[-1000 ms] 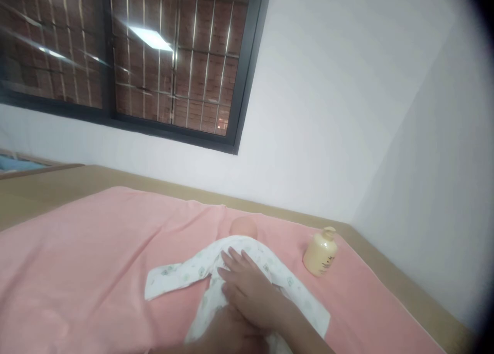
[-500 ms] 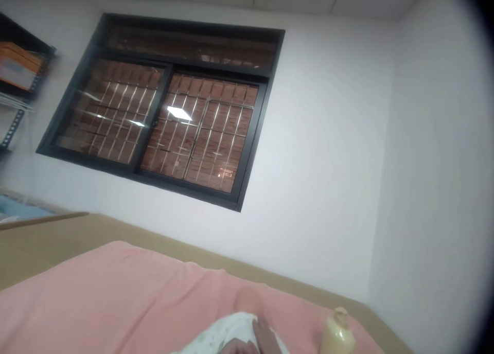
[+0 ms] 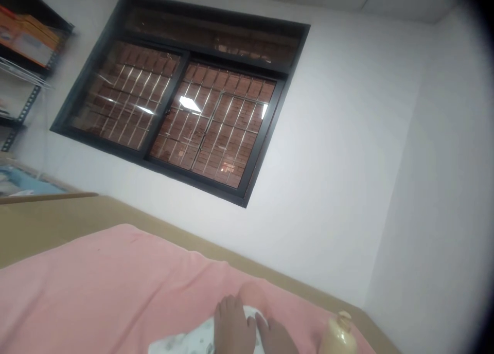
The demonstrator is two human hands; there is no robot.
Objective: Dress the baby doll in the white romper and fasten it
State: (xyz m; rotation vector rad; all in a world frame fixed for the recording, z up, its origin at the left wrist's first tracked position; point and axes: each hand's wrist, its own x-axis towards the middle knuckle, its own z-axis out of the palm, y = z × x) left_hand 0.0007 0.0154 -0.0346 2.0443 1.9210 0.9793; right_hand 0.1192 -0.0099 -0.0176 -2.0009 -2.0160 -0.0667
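Note:
At the bottom of the head view, a white cloth point(image 3: 180, 342) with a faint small print lies bunched over a pink sheet point(image 3: 116, 282). My left hand point(image 3: 232, 325) is on this cloth, back up, fingers close together and apparently gripping it. Close beside it my right hand point(image 3: 277, 336) has its thumb and fingers at the cloth's right part, the thumbs near each other. Just beyond the cloth shows a smooth, rounded, skin-toned object point(image 3: 253, 295), partly covered by it. To the right of my right hand stands a cream-coloured bottle point(image 3: 338, 337), its lower part cut off.
The pink sheet covers a tan padded surface point(image 3: 154, 217) that runs up to a white wall point(image 3: 324, 153). A dark-framed window point(image 3: 212, 122) with bars is above. At the left are a shelf with orange boxes point(image 3: 27, 32) and light blue material point(image 3: 31, 181).
My left hand has come up and forward over the cloth, into fuller view. My right hand has shifted slightly right. The camera has tilted and turned a little.

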